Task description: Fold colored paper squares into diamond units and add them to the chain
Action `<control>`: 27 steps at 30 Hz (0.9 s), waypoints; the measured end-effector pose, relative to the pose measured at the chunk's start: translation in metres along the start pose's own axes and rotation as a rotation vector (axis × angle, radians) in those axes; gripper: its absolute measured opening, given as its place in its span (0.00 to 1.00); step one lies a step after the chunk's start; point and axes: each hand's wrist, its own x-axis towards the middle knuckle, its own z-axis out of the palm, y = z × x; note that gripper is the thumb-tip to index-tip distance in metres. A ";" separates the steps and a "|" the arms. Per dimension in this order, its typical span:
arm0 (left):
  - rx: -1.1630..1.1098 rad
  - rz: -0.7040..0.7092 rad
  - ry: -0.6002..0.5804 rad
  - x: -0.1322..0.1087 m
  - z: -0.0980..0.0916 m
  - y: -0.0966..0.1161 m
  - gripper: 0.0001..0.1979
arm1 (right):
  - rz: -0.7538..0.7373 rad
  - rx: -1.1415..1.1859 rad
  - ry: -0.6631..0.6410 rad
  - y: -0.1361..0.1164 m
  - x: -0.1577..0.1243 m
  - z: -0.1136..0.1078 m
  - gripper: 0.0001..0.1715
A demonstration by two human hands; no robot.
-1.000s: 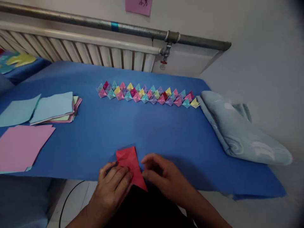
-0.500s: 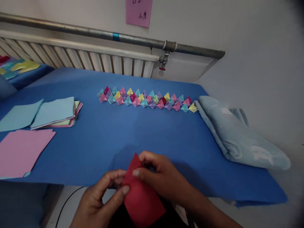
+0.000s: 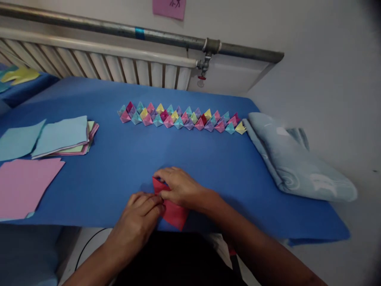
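A partly folded sheet of red paper (image 3: 175, 214) lies on the blue-covered table (image 3: 119, 167) near its front edge. My left hand (image 3: 141, 212) grips the paper's left side, its fingers pressed together there. Over the upper part, my right hand (image 3: 178, 186) holds the sheet with thumb and fingers, covering some of the folds. Farther back, small origami boats (image 3: 189, 124) in pink, blue, yellow, purple and red stand packed together in long rows.
Stacks of pale blue paper (image 3: 64, 135) and pink paper (image 3: 26, 186) lie at the left. A folded light-blue blanket (image 3: 297, 163) rests at the right. Behind the table run a radiator (image 3: 119, 71) and a metal pipe (image 3: 178, 39).
Both hands have moved forward and up with the red paper, from in front of the table edge onto the tabletop. The paper now lies flatter.
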 end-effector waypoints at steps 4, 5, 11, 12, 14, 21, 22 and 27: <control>0.057 -0.001 0.008 -0.009 0.007 -0.004 0.13 | 0.051 -0.076 0.249 -0.002 -0.022 -0.006 0.16; 0.071 0.007 0.001 -0.011 0.008 -0.005 0.13 | 0.065 -0.066 0.298 -0.005 -0.032 -0.006 0.14; 0.076 0.073 -0.031 -0.006 0.004 -0.004 0.12 | -0.025 0.040 0.216 -0.007 -0.092 0.010 0.15; 0.068 0.072 -0.045 -0.004 0.001 -0.003 0.11 | 0.027 0.041 0.266 -0.005 -0.097 0.014 0.19; 0.057 0.061 -0.067 -0.001 -0.002 0.000 0.10 | 0.098 0.064 0.319 -0.003 -0.100 0.019 0.23; 0.098 0.047 -0.038 -0.002 -0.002 0.006 0.14 | 0.240 0.424 0.360 -0.003 -0.081 0.018 0.21; 0.106 0.055 -0.017 -0.002 0.000 0.006 0.14 | 0.282 0.489 0.368 -0.003 -0.079 0.017 0.19; 0.155 0.105 0.079 -0.002 0.007 0.004 0.07 | 0.330 0.517 0.398 0.002 -0.088 0.014 0.13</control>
